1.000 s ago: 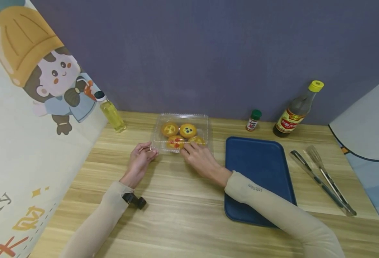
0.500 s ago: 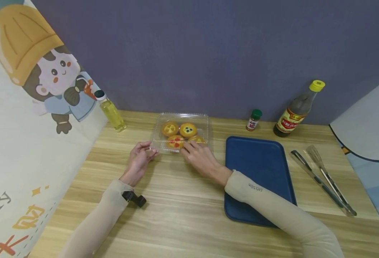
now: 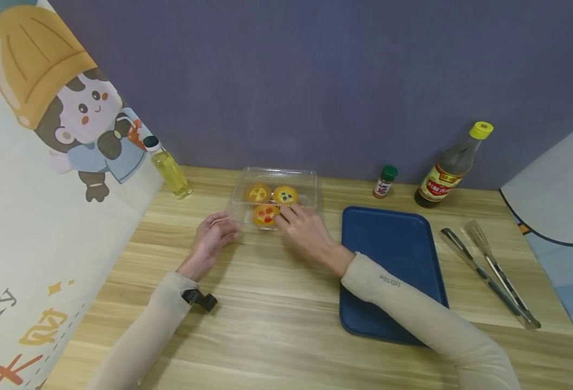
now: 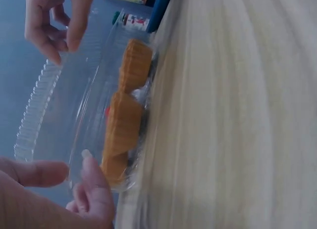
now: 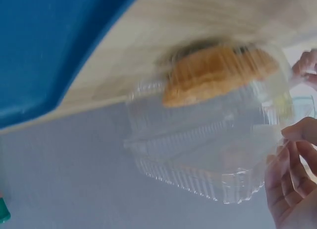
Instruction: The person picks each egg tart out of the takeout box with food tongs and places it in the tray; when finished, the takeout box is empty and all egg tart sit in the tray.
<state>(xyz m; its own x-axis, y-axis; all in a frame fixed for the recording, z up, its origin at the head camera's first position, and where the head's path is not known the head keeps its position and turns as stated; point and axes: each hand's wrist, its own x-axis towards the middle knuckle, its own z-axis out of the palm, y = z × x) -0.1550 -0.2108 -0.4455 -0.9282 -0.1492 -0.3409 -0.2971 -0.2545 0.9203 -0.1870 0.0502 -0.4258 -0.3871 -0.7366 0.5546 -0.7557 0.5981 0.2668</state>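
Working at the wooden table, you have the blue tray on your right. Clear container: left of tray, near the back wall; lid partly raised. Your left hand lies by the front-left corner, fingers relaxed, thumb apart from forefinger, apparently gripping nothing; cannot tell whether it touches the plastic. Your right hand pinches the lid's edge between thumb and fingertips. Inside: blue-dotted tart and yellow-topped tart behind, red-topped tart in front. Step in hand, judged: raising the lid. Next move likely calls for an even lift backward, base steadied, since so light a container could drag along. Versus half a second ago: the lid's front edge rides higher, your left fingers look released from the corner, and a fourth tart is now hidden behind your right hand.
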